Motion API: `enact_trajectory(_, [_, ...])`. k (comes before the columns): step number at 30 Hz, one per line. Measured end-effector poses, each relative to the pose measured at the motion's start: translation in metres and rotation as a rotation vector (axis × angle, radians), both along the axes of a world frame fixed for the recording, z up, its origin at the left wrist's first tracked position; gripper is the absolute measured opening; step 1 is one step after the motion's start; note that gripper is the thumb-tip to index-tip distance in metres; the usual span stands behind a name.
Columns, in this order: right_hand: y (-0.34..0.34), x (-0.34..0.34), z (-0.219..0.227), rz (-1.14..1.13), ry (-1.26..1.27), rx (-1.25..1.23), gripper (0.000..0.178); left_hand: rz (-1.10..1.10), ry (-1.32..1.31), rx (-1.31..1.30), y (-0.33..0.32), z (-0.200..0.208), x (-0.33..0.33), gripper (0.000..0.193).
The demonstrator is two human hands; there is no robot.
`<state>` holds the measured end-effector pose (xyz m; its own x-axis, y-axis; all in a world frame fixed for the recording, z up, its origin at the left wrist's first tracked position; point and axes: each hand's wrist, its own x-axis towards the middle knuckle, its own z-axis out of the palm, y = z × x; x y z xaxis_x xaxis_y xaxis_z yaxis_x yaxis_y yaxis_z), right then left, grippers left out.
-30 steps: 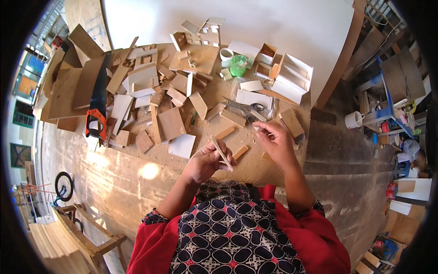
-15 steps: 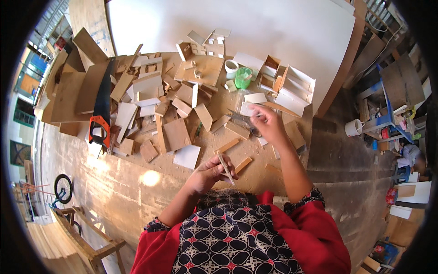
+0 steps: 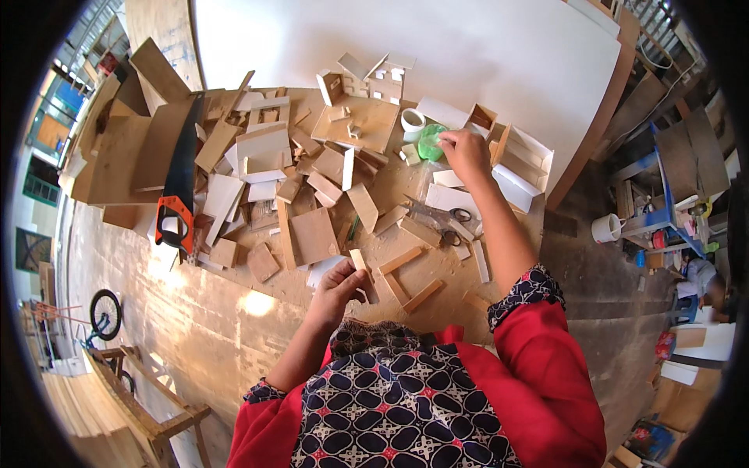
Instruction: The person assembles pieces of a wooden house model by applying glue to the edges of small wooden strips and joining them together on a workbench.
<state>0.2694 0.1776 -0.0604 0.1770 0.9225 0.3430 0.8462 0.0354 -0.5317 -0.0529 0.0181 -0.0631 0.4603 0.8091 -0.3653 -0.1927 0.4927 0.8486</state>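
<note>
My left hand [image 3: 335, 292] pinches a short, thin wooden strip [image 3: 358, 260], held tilted over the near edge of the workbench. At the back of the bench, the fingers of my right hand [image 3: 470, 158] are drawn together at the right rim of a green plastic cup [image 3: 429, 145]. What those fingers hold, if anything, is too small to make out. Close to my left hand, several narrow strips form a three-sided wooden frame [image 3: 399, 290] lying on the bench. A pair of scissors [image 3: 451, 236] rests below my right forearm.
Wood offcuts [image 3: 312, 238] cover the bench's left and middle. A handsaw with an orange handle [image 3: 175, 222] leans at the left. Behind stand a small model house [image 3: 385, 80], a white roll [image 3: 413, 119] and a compartmented box [image 3: 521, 162]. Another person [image 3: 706, 279] sits far right.
My right hand has gone from above the scissors to the green cup. My left hand has shifted left, turning the strip, and the three-sided frame shows more fully.
</note>
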Motion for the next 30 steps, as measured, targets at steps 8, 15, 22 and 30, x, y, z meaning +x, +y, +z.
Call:
enact_trajectory(8, [-0.011,-0.007,0.019,0.030,-0.004,0.302,0.011,0.009,0.079,-0.024,0.006,-0.005,0.003,0.016])
enact_trajectory(15, [-0.090,-0.029,0.061,0.108,0.600,0.237,0.009,-0.056,0.025,0.033,0.010,0.005,0.013,0.017])
enact_trajectory(22, [-0.157,-0.059,0.065,0.267,1.156,-0.029,0.012,-0.062,0.131,0.445,0.004,0.029,0.023,0.016])
enact_trajectory(30, [-0.181,-0.061,0.065,0.328,1.221,-0.116,0.013,0.035,0.377,0.814,-0.001,0.042,0.033,0.019])
